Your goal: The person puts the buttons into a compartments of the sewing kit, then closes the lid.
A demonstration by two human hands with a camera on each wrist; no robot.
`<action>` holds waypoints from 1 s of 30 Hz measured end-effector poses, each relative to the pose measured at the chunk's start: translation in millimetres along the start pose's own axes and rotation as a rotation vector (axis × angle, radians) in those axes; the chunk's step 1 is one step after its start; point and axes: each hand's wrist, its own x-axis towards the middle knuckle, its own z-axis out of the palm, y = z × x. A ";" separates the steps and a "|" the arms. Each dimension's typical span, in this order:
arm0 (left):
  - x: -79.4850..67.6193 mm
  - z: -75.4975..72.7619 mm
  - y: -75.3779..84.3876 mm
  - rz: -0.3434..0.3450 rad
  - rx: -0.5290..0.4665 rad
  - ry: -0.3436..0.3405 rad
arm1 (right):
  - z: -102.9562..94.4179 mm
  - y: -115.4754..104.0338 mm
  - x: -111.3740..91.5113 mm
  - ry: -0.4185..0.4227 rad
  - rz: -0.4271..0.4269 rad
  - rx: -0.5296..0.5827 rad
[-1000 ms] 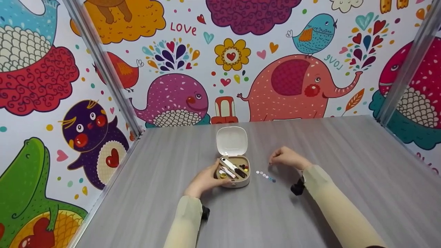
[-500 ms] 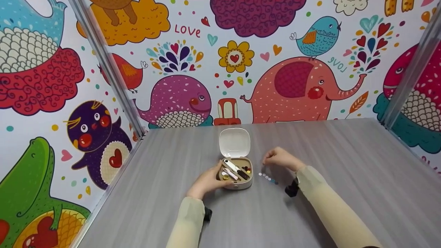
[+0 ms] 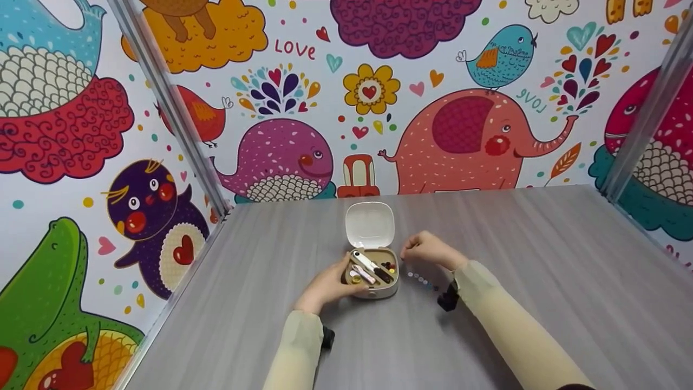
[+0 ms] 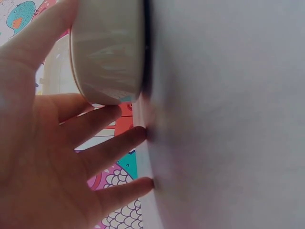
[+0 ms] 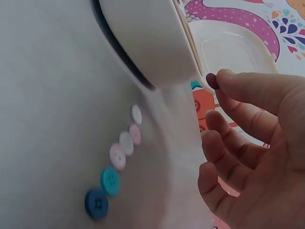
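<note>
Head view: on the grey worktop (image 3: pixel 254 254), short of its far edge and a little nearer the left edge than the right, stands a white box (image 3: pixel 379 293), its lid (image 3: pixel 370 225) swung up on the far side. The left hand (image 3: pixel 324 287) holds the box from the left, thumb at the front and fingers round the back. Inside lie a white tool with a black end (image 3: pixel 364 259), a gold round piece (image 3: pixel 355 279) and, on the right, small dark, red and yellow pieces (image 3: pixel 388 266). The right hand (image 3: pixel 433 251) is just beside the box, over the worktop, finger and thumb together; what they pinch is too small to tell here. A row of buttons (image 3: pixel 420 279) slants from near the box towards the worktop's near right corner.

Left wrist view: the box sits between thumb and forefinger, the other fingers spread, two tips seeming to meet the worktop.

Right wrist view: thumb and forefinger pinch a dark red button (image 5: pixel 211 81), clear of the worktop and near the box's rim, with the lid behind; the remaining fingers are loosely bent. Counting away from the box, the row runs white, pink, white, pink, turquoise, blue
</note>
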 end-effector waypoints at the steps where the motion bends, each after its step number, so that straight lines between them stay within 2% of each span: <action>1: -0.4 -0.2 0.4 0.005 -0.001 0.002 | 1.0 -0.8 1.0 0.003 -0.008 -0.001; 12: 0.1 -0.6 0.8 -0.002 0.002 -0.002 | 8.6 -9.9 6.3 0.036 -0.065 -0.041; 23: -3.6 -1.1 2.4 0.015 -0.004 0.007 | 18.2 -8.4 14.0 0.040 -0.039 -0.045; 30: -2.3 -1.0 1.6 -0.008 -0.007 0.003 | 20.4 -6.5 14.6 0.040 -0.072 -0.060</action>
